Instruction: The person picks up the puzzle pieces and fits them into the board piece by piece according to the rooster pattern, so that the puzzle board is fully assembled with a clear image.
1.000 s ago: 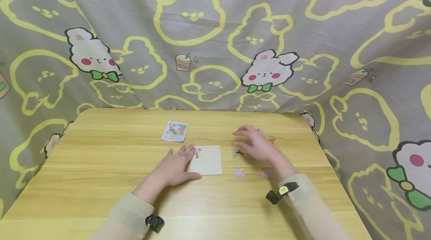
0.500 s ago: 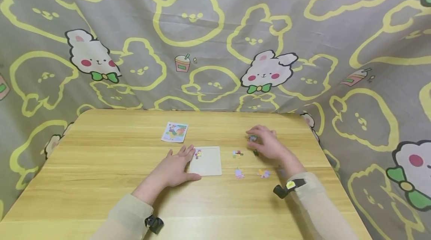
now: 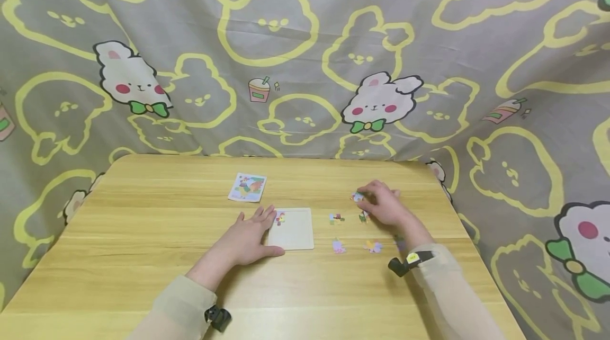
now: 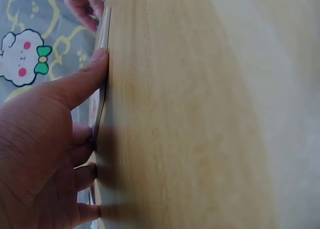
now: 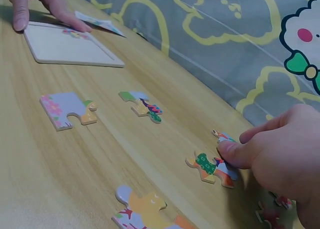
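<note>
Head view: rests uncurled left hand (image 3: 248,239) against the tray (image 3: 295,231); press lightly. Left wrist: touches its edge with the thumb (image 4: 89,78). Right wrist: pinches a puzzle piece (image 5: 226,137) in right hand (image 5: 282,151), just beside the green-patterned piece (image 5: 211,167); avoid nudging it.

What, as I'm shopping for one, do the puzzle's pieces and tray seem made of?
Puzzle pieces: probably wood or dense board, smooth printed tops; brownish cut edges suggest it. Puzzle tray: perhaps coated wood or board, matte white, with a stiff pale rim; plastic possible.
</note>
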{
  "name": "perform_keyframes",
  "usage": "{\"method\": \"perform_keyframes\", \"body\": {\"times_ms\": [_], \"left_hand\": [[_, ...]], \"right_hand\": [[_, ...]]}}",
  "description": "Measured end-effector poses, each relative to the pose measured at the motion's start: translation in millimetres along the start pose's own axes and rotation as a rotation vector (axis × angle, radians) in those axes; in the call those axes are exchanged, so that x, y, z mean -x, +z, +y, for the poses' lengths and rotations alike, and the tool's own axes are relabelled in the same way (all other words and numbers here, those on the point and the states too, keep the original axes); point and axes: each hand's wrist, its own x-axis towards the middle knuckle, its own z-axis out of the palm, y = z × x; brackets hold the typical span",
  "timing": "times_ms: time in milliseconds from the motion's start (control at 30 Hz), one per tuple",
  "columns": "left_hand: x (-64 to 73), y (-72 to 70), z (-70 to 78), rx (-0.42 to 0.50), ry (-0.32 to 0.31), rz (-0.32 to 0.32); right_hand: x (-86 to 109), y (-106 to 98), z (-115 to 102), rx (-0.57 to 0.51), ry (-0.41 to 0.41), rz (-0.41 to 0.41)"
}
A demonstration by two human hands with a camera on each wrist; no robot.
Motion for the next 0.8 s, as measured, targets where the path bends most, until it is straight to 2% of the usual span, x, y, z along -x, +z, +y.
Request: {"method": "perform_keyframes", "body": {"times_ms": [433,800], "left_hand": [[-1.3,4.5,-3.0,-0.011,0.007,0.013],[-0.7,3.3,-2.4,-0.009,0.003,0.009]], "right_hand": [[-4.2,4.6,2.5,0.012,0.007,0.024],[-3.0,12.4,1.5,0.09,-0.076,0.05]]}}
